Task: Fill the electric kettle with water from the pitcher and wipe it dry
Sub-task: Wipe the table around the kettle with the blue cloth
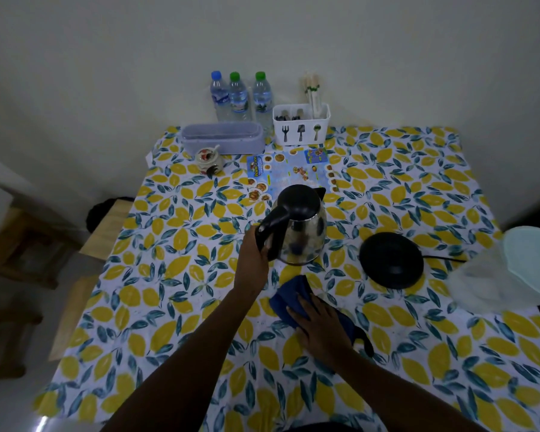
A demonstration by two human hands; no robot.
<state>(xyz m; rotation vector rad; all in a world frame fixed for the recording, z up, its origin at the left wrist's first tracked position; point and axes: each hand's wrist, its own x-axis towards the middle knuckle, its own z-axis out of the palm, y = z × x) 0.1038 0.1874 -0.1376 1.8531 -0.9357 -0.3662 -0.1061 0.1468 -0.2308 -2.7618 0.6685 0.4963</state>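
Centrally, kettle [300,226]: steel body, black lid closed, standing on the lemon-print tablecloth [169,275]; our left hand [253,260] is wrapped around its black handle at the kettle's 8 o'clock side. Cloth [289,296]: dark blue, lying flat on the table at 6 o'clock from the kettle; our right hand [320,327] rests on it, palm down, fingers spread, not gripping. Kettle base [390,260]: black disc at 4 o'clock from the kettle, apart from it, cord running off to 3 o'clock. Pitcher [508,269]: clear plastic with pale lid, at the table's 3 o'clock edge. Three water bottles [239,96], cutlery holder [301,124] and menu card [290,174]: toward 12 o'clock.
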